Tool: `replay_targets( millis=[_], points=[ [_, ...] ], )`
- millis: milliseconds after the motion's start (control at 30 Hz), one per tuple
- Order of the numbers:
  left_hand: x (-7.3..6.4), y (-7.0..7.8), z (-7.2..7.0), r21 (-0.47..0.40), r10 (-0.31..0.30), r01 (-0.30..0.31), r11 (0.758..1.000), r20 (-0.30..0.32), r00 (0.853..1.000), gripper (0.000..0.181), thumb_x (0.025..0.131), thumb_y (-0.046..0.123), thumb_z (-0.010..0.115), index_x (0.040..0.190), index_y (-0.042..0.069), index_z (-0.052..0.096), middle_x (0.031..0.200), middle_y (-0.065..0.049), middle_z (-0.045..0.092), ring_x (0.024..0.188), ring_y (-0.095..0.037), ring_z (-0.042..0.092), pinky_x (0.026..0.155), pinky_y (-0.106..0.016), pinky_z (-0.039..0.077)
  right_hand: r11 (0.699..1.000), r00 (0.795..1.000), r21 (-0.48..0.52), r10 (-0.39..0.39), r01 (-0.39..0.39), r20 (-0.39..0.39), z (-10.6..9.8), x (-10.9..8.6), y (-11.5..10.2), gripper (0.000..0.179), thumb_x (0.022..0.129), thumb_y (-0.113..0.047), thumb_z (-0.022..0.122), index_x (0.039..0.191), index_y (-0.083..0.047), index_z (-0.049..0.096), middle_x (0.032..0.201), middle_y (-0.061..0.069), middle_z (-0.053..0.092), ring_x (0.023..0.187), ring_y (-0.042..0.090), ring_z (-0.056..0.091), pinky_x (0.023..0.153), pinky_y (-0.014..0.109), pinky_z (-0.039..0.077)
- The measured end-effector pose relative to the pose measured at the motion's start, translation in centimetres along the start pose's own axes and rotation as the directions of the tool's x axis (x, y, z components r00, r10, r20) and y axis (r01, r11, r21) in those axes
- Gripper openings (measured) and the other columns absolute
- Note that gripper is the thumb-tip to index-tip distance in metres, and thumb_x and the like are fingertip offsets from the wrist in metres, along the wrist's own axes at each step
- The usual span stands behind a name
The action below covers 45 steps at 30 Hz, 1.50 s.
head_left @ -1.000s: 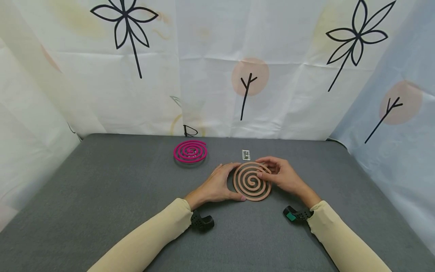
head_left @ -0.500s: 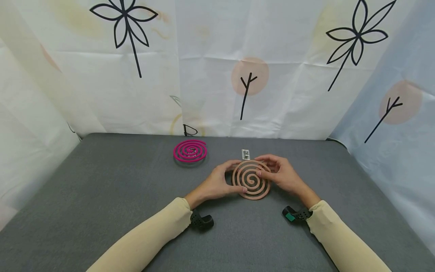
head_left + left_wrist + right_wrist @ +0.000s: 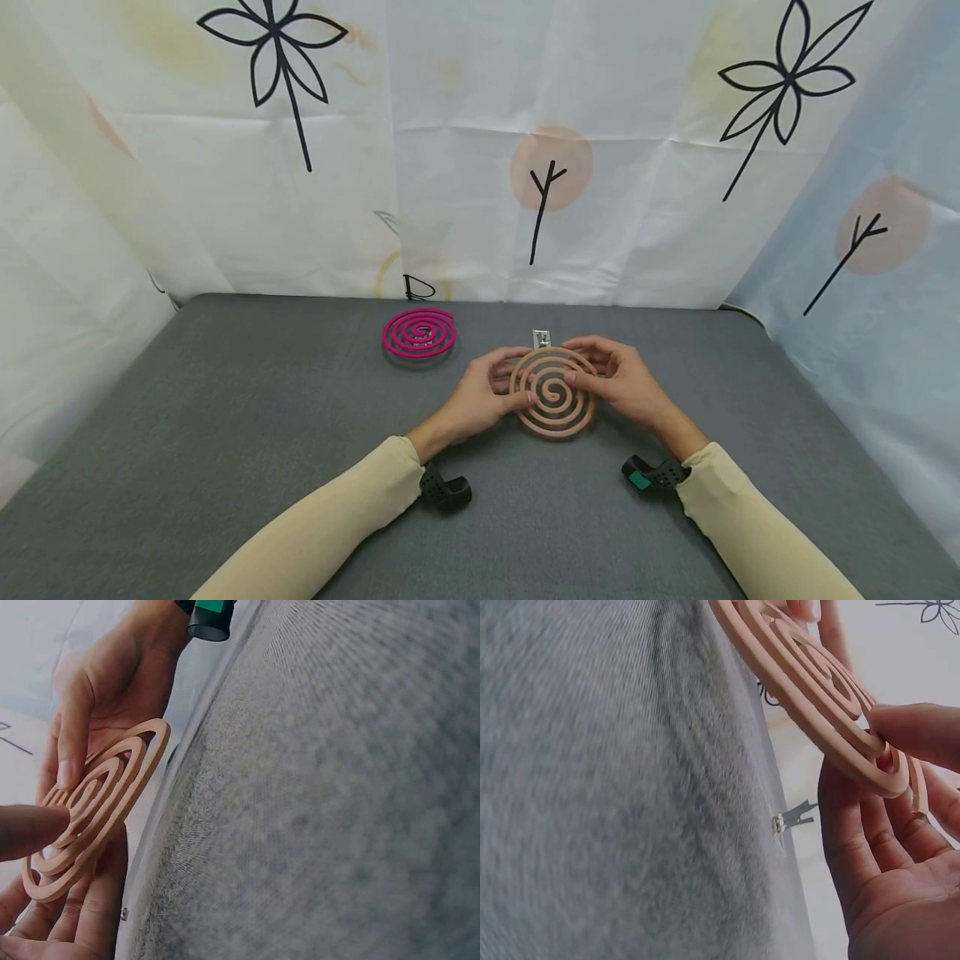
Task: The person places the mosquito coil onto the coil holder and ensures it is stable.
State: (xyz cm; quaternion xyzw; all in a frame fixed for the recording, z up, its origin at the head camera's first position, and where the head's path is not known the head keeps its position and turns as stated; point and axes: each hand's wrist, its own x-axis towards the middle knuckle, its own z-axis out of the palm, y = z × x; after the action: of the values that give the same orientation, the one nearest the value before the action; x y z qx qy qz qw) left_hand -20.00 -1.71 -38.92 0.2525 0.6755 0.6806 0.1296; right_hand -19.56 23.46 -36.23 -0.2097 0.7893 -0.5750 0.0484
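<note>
A tan mosquito coil (image 3: 552, 392) is held between both hands above the grey table, also seen edge-on in the left wrist view and the right wrist view. The left hand (image 3: 480, 393) grips its left side, thumb on the upper face and fingers beneath. On the opposite side, the right hand (image 3: 626, 385) pinches the coil, thumb on top and fingers behind and under it. Just beyond the coil lies a small silver metal stand (image 3: 542, 337), partly hidden by the coil's far edge. The right wrist view shows the metal stand (image 3: 795, 816) with its upturned prongs.
A magenta mosquito coil (image 3: 418, 333) sits slightly raised at the back left of the grey tabletop (image 3: 285, 417), with a bit of metal showing at its middle. Behind the table hangs a white patterned cloth (image 3: 465, 167).
The tan coil has risen slightly and moved a little away, toward the metal stand. The left thumb has shifted from its near edge up onto its face. The magenta coil stays put.
</note>
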Motion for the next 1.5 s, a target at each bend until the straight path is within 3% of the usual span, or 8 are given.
replay_targets(
  millis=[133, 300, 567, 867, 1133, 1333, 1500],
  points=[
    [-0.1, 0.2, 0.1, -0.112, -0.038, 0.037, 0.993, -0.01, 0.999, 0.062, 0.091, -0.009, 0.069, 0.148, 0.002, 0.046, 0.135, -0.024, 0.06, 0.116, -0.034, 0.066, 0.082, -0.036, 0.06, 0.999, 1.0, 0.032, 0.018, -0.018, -0.008, 0.2, 0.0, -0.4, 0.044, 0.097, -0.006, 0.069, 0.139, 0.002, 0.055, 0.115, 0.02, 0.064, 0.094, 0.017, 0.07, 0.074, 0.032, 0.06],
    [-0.1, 0.2, 0.0, -0.164, -0.05, 0.047, 0.985, -0.017, 0.999, 0.061, 0.092, -0.011, 0.067, 0.148, 0.002, 0.046, 0.134, -0.025, 0.06, 0.114, -0.034, 0.067, 0.079, -0.034, 0.06, 0.993, 0.999, 0.114, 0.044, -0.043, 0.0, 0.4, 0.1, -0.3, 0.048, 0.098, -0.004, 0.067, 0.142, 0.004, 0.051, 0.119, 0.015, 0.066, 0.095, 0.017, 0.07, 0.075, 0.033, 0.06],
    [0.2, 0.0, 0.0, -0.207, -0.053, 0.033, 0.978, -0.092, 0.994, 0.061, 0.092, -0.011, 0.066, 0.148, 0.0, 0.045, 0.133, -0.028, 0.06, 0.114, -0.035, 0.067, 0.08, -0.034, 0.061, 0.956, 0.995, 0.278, 0.1, -0.094, -0.007, 0.9, 0.3, 1.0, 0.054, 0.098, 0.0, 0.065, 0.145, 0.011, 0.04, 0.116, 0.002, 0.07, 0.098, 0.014, 0.07, 0.077, 0.03, 0.06],
    [0.4, -0.1, -0.2, -0.224, -0.079, 0.046, 0.974, -0.144, 0.986, 0.063, 0.091, -0.01, 0.067, 0.149, 0.0, 0.044, 0.13, -0.029, 0.061, 0.103, -0.023, 0.07, 0.074, -0.03, 0.06, 0.911, 0.991, 0.395, 0.137, -0.122, -0.009, 1.5, 0.3, 1.9, 0.055, 0.099, 0.002, 0.062, 0.145, 0.016, 0.036, 0.112, 0.005, 0.072, 0.09, 0.014, 0.071, 0.073, 0.029, 0.06],
    [0.5, 0.1, -0.3, -0.219, -0.111, 0.074, 0.973, -0.161, 0.981, 0.062, 0.091, -0.009, 0.068, 0.149, 0.001, 0.045, 0.129, -0.029, 0.062, 0.101, -0.024, 0.071, 0.074, -0.032, 0.061, 0.891, 0.994, 0.446, 0.108, -0.09, -0.017, 1.7, 0.3, 2.4, 0.054, 0.099, 0.004, 0.062, 0.144, 0.017, 0.035, 0.11, 0.006, 0.072, 0.093, 0.015, 0.071, 0.077, 0.029, 0.06],
    [1.3, 0.3, -0.1, -0.222, -0.177, 0.132, 0.966, -0.198, 0.964, 0.059, 0.093, -0.007, 0.068, 0.147, 0.004, 0.049, 0.125, -0.023, 0.066, 0.092, -0.019, 0.071, 0.074, -0.033, 0.061, 0.889, 0.991, 0.448, 0.127, -0.097, -0.038, 1.8, 0.4, 2.5, 0.055, 0.099, 0.004, 0.061, 0.147, 0.015, 0.034, 0.112, 0.006, 0.07, 0.096, 0.016, 0.07, 0.078, 0.029, 0.059],
    [2.4, 0.6, 0.1, -0.253, -0.251, 0.189, 0.949, -0.242, 0.937, 0.056, 0.093, -0.005, 0.068, 0.146, 0.005, 0.051, 0.121, -0.021, 0.068, 0.084, -0.017, 0.071, 0.07, -0.03, 0.06, 0.875, 0.985, 0.472, 0.161, -0.111, -0.066, 1.8, 0.5, 2.4, 0.058, 0.099, 0.006, 0.06, 0.149, 0.013, 0.031, 0.114, 0.008, 0.069, 0.099, 0.016, 0.069, 0.081, 0.029, 0.059]
  ],
)
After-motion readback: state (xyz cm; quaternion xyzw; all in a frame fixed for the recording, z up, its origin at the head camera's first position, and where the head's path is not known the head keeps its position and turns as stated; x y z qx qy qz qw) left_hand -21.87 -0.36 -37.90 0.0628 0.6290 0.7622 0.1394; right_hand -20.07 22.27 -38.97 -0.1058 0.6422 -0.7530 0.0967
